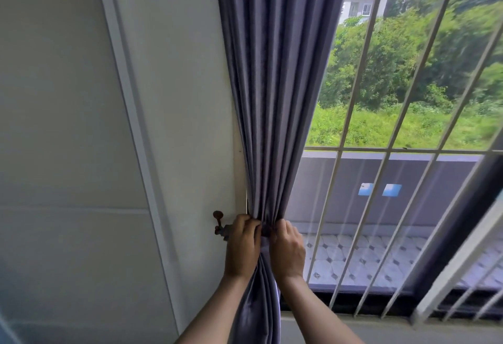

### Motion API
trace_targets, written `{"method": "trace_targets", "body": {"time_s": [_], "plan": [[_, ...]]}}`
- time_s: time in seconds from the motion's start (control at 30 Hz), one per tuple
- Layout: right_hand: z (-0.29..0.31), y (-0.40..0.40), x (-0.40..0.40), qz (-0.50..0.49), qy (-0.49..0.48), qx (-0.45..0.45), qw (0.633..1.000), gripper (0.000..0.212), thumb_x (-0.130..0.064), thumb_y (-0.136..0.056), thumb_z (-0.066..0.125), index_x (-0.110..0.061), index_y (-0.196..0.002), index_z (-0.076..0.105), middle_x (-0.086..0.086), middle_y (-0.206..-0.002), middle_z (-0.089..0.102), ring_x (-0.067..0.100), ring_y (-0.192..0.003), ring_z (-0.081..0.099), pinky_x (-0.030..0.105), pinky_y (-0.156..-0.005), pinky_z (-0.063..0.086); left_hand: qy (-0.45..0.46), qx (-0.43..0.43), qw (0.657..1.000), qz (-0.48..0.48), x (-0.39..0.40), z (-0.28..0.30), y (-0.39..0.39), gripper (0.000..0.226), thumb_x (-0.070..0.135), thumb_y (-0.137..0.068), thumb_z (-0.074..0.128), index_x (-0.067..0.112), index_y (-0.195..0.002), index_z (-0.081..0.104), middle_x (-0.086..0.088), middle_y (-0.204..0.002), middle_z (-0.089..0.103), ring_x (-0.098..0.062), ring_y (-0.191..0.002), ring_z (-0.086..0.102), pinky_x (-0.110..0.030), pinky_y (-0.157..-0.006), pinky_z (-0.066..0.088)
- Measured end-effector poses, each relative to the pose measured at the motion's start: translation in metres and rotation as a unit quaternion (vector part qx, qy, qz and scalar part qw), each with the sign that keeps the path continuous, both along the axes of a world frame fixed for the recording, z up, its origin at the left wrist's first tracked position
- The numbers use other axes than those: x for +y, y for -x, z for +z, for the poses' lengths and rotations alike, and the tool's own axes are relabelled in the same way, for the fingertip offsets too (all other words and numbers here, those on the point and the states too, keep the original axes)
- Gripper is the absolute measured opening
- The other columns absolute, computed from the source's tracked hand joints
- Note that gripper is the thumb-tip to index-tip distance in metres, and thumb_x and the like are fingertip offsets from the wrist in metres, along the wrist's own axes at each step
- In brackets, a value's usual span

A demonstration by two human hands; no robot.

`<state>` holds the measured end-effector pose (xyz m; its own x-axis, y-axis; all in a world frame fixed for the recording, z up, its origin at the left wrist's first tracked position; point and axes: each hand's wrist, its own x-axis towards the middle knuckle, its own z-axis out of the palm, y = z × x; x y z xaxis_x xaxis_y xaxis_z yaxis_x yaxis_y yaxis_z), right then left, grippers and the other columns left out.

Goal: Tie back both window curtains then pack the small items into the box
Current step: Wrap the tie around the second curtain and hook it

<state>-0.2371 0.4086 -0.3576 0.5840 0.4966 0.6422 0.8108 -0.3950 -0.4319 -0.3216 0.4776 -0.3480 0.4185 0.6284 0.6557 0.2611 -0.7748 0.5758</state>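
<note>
A grey-purple curtain (275, 84) hangs at the left side of the window, gathered into a narrow bunch at waist height. A dark tie-back band (266, 230) crosses that bunch between my hands. My left hand (242, 245) grips the band and the curtain's left edge, next to a reddish-brown hook (218, 221) fixed on the wall. My right hand (288, 251) pinches the band on the curtain's right side. Below the hands the curtain hangs in folds. The box and the small items are out of view.
A cream wall (177, 98) with a white vertical trim (128, 104) fills the left. White window bars (362, 98) run across the glass on the right, with a tiled balcony floor (353, 256) and greenery outside. A windowsill (408, 330) lies at the bottom right.
</note>
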Motion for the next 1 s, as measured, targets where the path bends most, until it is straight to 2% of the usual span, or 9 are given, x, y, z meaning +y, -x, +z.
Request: {"method": "trace_targets", "body": {"time_s": [0.13,0.23,0.37,0.47,0.6,0.67,0.73,0.93,1.0], "plan": [[-0.002,0.000,-0.012,0.017,-0.037,0.020,0.999,0.023,-0.018,-0.081,0.075,-0.018,-0.082,0.051,-0.002,-0.073,0.059,0.020,-0.064,0.058,0.030,-0.054,0.046,0.084,-0.081,0.993,-0.034,-0.010,0.007,0.012,0.024,0.020,-0.093,0.055,0.022,-0.116,0.050,0.007,-0.103,0.062,0.000,-0.092,0.062,-0.012,-0.077,0.049],[-0.002,0.006,-0.013,0.023,-0.071,0.027,0.997,0.022,-0.025,-0.082,0.075,-0.017,-0.087,0.054,-0.003,-0.078,0.060,0.016,-0.065,0.058,0.027,-0.058,0.048,0.145,-0.129,0.981,0.000,-0.010,0.014,0.015,0.034,0.013,-0.095,0.051,0.017,-0.128,0.046,0.008,-0.095,0.062,0.000,-0.086,0.062,-0.008,-0.072,0.048],[0.004,0.006,-0.004,0.027,-0.067,-0.018,0.997,0.021,-0.026,-0.081,0.075,-0.015,-0.084,0.057,-0.003,-0.081,0.062,0.016,-0.067,0.058,0.026,-0.064,0.046,0.148,-0.147,0.978,0.001,-0.004,0.034,0.009,0.029,0.013,-0.095,0.052,0.021,-0.122,0.054,0.015,-0.095,0.058,0.004,-0.084,0.060,-0.007,-0.069,0.047],[0.004,0.005,-0.003,0.018,-0.057,-0.036,0.998,0.021,-0.019,-0.078,0.078,-0.016,-0.080,0.057,-0.004,-0.075,0.060,0.016,-0.063,0.056,0.026,-0.063,0.046,0.163,-0.122,0.979,0.007,0.001,0.038,0.002,0.027,0.016,-0.095,0.052,0.014,-0.120,0.060,0.009,-0.093,0.060,-0.008,-0.088,0.062,-0.010,-0.072,0.046],[0.000,0.001,-0.002,0.009,-0.035,-0.064,0.997,0.025,-0.004,-0.072,0.078,-0.015,-0.074,0.055,-0.003,-0.065,0.054,0.017,-0.057,0.050,0.028,-0.061,0.046,0.177,-0.090,0.980,0.011,0.003,0.038,-0.003,0.024,-0.002,-0.094,0.044,0.002,-0.107,0.064,0.008,-0.076,0.054,-0.014,-0.079,0.058,-0.013,-0.069,0.047],[-0.005,0.001,-0.001,0.009,-0.022,-0.067,0.997,0.025,-0.001,-0.072,0.076,-0.015,-0.074,0.055,-0.003,-0.065,0.052,0.017,-0.058,0.049,0.029,-0.063,0.048,0.180,-0.089,0.979,0.019,-0.001,0.039,-0.005,0.024,-0.005,-0.094,0.041,-0.002,-0.103,0.064,0.010,-0.072,0.050,-0.008,-0.074,0.056,-0.017,-0.069,0.048],[-0.008,0.002,-0.001,0.007,-0.015,-0.062,0.998,0.028,0.000,-0.072,0.076,-0.016,-0.076,0.053,-0.003,-0.067,0.052,0.017,-0.061,0.050,0.030,-0.066,0.049,0.179,-0.092,0.979,0.021,-0.004,0.042,-0.007,0.024,-0.005,-0.094,0.040,-0.002,-0.101,0.064,0.009,-0.070,0.049,0.008,-0.072,0.053,-0.008,-0.066,0.043],[-0.002,0.001,-0.007,0.018,-0.055,-0.032,0.998,0.029,-0.011,-0.075,0.077,-0.019,-0.083,0.050,-0.003,-0.069,0.058,0.020,-0.066,0.055,0.031,-0.070,0.047,0.221,-0.114,0.967,-0.056,-0.006,0.040,0.003,0.041,-0.009,-0.085,0.045,0.012,-0.117,0.059,-0.012,-0.095,0.063,0.003,-0.073,0.059,-0.008,-0.067,0.047],[-0.003,0.002,-0.009,0.020,-0.060,-0.024,0.998,0.027,-0.016,-0.075,0.080,-0.017,-0.082,0.054,-0.003,-0.069,0.058,0.019,-0.067,0.055,0.032,-0.070,0.048,0.222,-0.097,0.966,-0.093,-0.005,0.035,0.004,0.048,-0.007,-0.086,0.046,0.021,-0.124,0.053,0.002,-0.090,0.067,0.003,-0.074,0.063,-0.006,-0.064,0.046]]}}
